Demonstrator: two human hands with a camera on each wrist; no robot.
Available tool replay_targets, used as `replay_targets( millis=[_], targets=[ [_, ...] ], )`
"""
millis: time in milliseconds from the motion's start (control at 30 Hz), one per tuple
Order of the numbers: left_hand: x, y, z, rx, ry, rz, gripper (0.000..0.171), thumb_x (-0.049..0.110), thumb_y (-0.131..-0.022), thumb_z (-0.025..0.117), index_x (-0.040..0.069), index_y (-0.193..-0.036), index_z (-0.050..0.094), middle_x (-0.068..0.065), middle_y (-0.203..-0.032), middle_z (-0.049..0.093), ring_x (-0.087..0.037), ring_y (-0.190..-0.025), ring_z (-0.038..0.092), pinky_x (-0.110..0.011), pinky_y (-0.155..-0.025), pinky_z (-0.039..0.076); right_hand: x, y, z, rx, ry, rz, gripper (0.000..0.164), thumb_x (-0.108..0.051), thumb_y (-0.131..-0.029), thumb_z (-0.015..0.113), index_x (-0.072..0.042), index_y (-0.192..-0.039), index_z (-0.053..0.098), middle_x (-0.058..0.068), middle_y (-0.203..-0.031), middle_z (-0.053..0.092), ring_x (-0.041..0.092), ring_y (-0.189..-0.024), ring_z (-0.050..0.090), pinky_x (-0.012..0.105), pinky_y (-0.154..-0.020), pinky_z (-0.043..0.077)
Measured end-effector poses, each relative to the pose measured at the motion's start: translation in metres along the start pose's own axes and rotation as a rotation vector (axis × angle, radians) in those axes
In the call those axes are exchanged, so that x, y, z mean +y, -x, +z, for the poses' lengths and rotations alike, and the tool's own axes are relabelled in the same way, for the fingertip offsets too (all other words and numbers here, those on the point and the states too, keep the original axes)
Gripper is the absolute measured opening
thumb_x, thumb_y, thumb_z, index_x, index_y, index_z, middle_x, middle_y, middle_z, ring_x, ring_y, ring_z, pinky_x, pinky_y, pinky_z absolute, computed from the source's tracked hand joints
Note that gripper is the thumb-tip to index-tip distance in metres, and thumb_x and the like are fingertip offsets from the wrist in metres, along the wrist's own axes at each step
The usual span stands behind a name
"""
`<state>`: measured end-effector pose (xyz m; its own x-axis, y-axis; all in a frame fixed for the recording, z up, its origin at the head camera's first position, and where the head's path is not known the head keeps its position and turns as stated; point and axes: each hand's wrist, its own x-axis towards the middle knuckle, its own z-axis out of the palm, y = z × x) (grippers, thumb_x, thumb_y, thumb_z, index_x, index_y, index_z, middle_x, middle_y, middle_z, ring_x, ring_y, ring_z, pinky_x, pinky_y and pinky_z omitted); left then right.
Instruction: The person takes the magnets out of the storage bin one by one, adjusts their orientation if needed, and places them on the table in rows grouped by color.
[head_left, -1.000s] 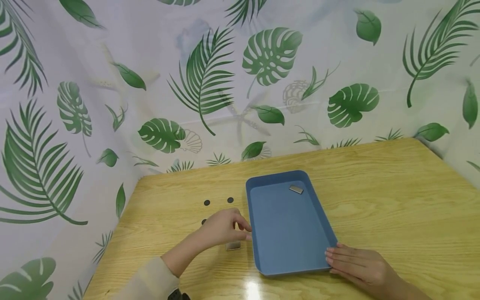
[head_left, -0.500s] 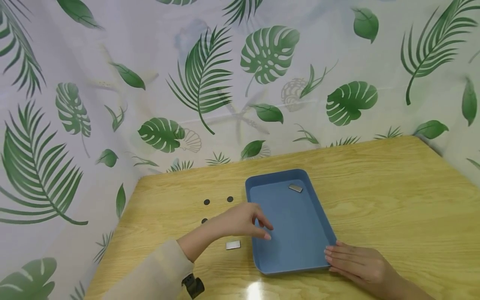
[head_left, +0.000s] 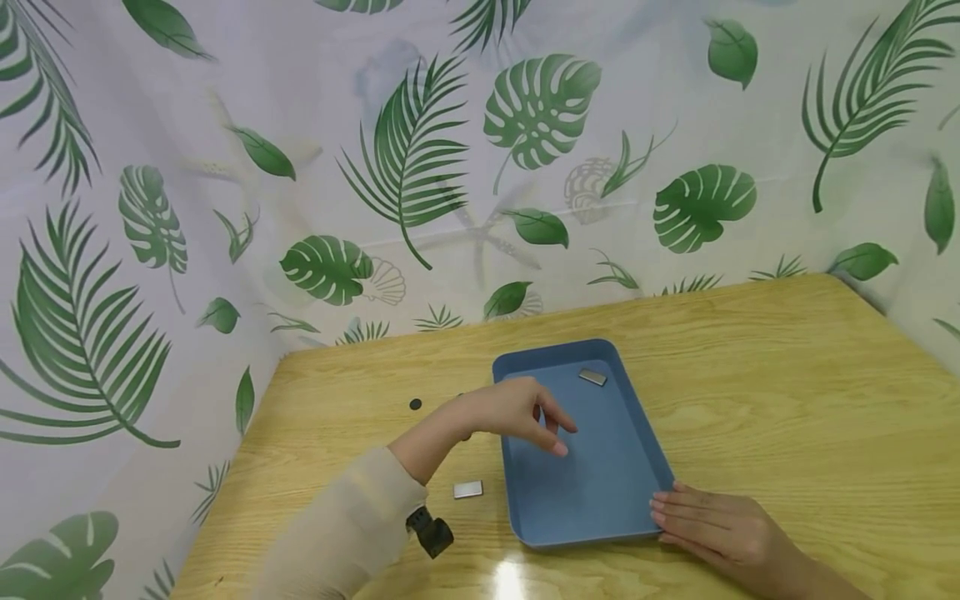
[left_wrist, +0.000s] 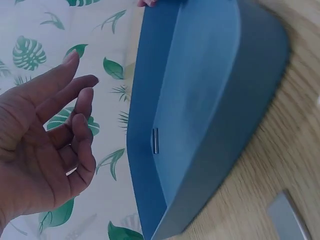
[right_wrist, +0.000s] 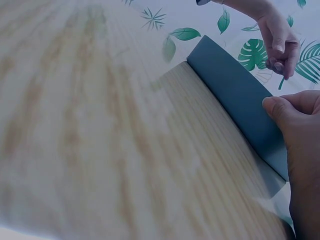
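A shallow blue tray [head_left: 577, 508] lies on the table. My left hand [head_left: 517, 412] hovers over its left part, fingers loosely bent and spread. In the left wrist view nothing shows between the fingers of this left hand [left_wrist: 50, 135]. At the tray's near right corner, my right hand [head_left: 720, 529] grips the edge; the right wrist view shows its thumb [right_wrist: 280, 111] against the wall near the rim. Inside the tray, toward the far right, sits a small silver rectangular block [head_left: 592, 377]. A similar silver block [head_left: 468, 489] rests on the table left of the tray.
A small black disc [head_left: 416, 404] lies on the wooden table [head_left: 787, 383] at left; other discs are mostly hidden behind the left forearm. A black device [head_left: 430, 532] is strapped to the left wrist. A leaf-patterned cloth [head_left: 450, 150] hangs behind the table.
My left hand has moved right and away from me, from beside the tray's left rim to above its inside, uncovering the silver block on the table. The right hand and tray stay put.
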<state>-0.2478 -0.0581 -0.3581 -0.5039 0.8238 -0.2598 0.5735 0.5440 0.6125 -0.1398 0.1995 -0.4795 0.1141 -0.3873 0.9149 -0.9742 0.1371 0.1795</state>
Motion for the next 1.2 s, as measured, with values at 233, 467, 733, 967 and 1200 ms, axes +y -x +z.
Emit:
replay_targets(
  millis=[233,467,733,967,1200],
  targets=[
    [-0.002,-0.020,-0.008,-0.084,0.085,0.051,0.034,0.022,-0.086,0.071,0.013,-0.119,0.068,0.009,-0.087,0.066,-0.006,-0.068,0.052,-0.019,-0.062,0.040,0.000,0.001,-0.001,-0.009,-0.025,0.017,0.020,-0.007,-0.089,0.064,0.010,-0.096,0.071,0.021,-0.090,0.071,0.027,-0.091,0.069,0.031,-0.091,0.049],
    [-0.006,-0.039,-0.014,-0.026,0.246,0.082,0.036,0.018,-0.086,0.070,0.010,-0.121,0.066,0.005,-0.100,0.067,-0.008,-0.086,0.059,-0.025,-0.073,0.048,0.001,-0.002,-0.003,-0.015,-0.032,0.042,0.021,-0.008,-0.089,0.064,0.010,-0.095,0.071,0.021,-0.090,0.071,0.026,-0.093,0.069,0.030,-0.093,0.047],
    [-0.016,-0.054,-0.011,0.097,0.374,0.058,0.034,0.015,-0.087,0.069,0.006,-0.119,0.066,-0.004,-0.106,0.069,-0.009,-0.087,0.061,-0.025,-0.079,0.050,0.001,-0.004,-0.004,-0.017,-0.054,0.050,0.021,-0.007,-0.090,0.063,0.011,-0.094,0.071,0.022,-0.091,0.071,0.027,-0.094,0.069,0.030,-0.093,0.047],
    [-0.027,-0.070,0.001,0.305,0.503,-0.022,0.028,0.022,-0.088,0.068,0.015,-0.115,0.070,-0.006,-0.108,0.070,-0.015,-0.099,0.064,-0.034,-0.091,0.049,0.001,-0.004,-0.003,-0.002,-0.052,0.044,0.020,-0.007,-0.089,0.064,0.012,-0.094,0.071,0.022,-0.090,0.071,0.027,-0.095,0.069,0.030,-0.093,0.047],
    [-0.040,-0.084,0.015,0.533,0.573,-0.013,0.034,0.023,-0.087,0.070,0.009,-0.117,0.068,-0.002,-0.100,0.068,-0.019,-0.090,0.064,-0.038,-0.085,0.050,0.002,-0.006,-0.002,0.006,-0.020,0.009,0.019,-0.006,-0.089,0.064,0.011,-0.095,0.071,0.021,-0.086,0.071,0.027,-0.094,0.069,0.031,-0.092,0.048]
  ],
)
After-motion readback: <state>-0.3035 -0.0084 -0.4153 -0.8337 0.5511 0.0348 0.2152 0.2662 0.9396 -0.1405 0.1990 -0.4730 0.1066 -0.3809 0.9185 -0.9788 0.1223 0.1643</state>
